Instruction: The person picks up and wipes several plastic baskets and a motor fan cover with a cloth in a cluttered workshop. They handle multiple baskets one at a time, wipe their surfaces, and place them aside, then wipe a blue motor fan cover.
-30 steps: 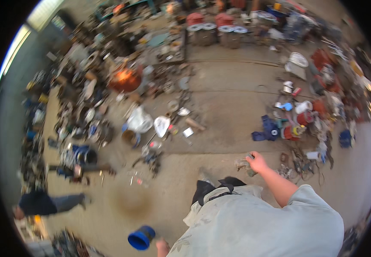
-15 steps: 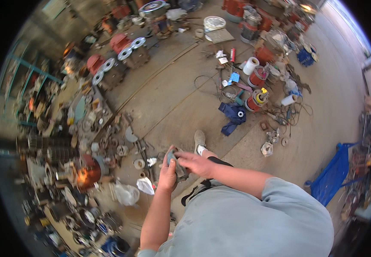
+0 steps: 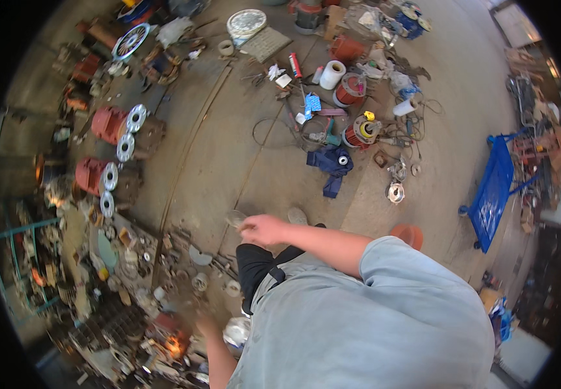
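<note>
My right hand [image 3: 264,230] is in front of my body, above my legs. Its fingers are curled in, and whatever they may hold is hidden. Just beyond its fingertips shows a shoe [image 3: 234,217] on my foot. My left hand [image 3: 204,319] is low on the left, smeared by motion over the crowded parts. A brownish blur lies at its fingers, and I cannot make out whether that is a held thing. Near that hand lies a crumpled white plastic bag [image 3: 236,331].
Red pump-like housings with shiny flanges [image 3: 125,147] stand at the left. Farther right are dark blue cloth [image 3: 330,167], a red motor-like unit [image 3: 362,132], a white roll [image 3: 332,75] and trailing cables. A blue cart [image 3: 493,188] stands at the right, an orange cone-like thing [image 3: 407,236] nearer me.
My hands, together on a greyish thing before, are now apart. The left has swung down and left. The view has turned, and my foot has come forward.
</note>
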